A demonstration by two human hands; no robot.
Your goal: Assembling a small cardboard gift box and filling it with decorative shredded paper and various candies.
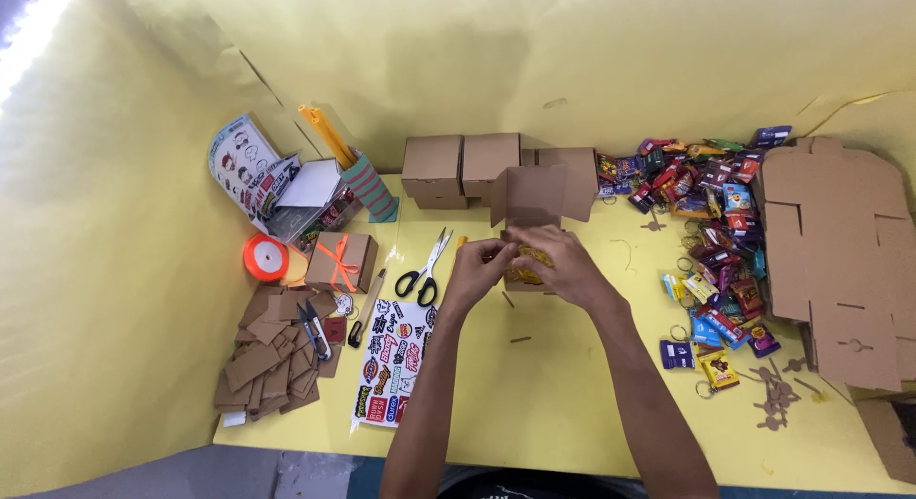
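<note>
Pretty much everything here is matt brown cardboard: the open box (534, 208), the closed boxes (460, 168), the flat sheets (840, 260) and the small tags (272, 356). The snack packets (711, 232) are glossy foil or plastic (hard to tell which). Shiny orange ribbon spool (266, 258), metal-bladed scissors (426, 268), smooth yellow table (553, 394).

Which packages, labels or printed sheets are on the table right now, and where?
Sticker sheet: white, colourful stickers, front left of the hands.
Snack packets: mixed colours, heaped at right.
Closed boxes: brown cardboard, at the back.
Ribboned box: brown, orange bow, left.
Printed sheets: pale, pictured, far left.
</note>
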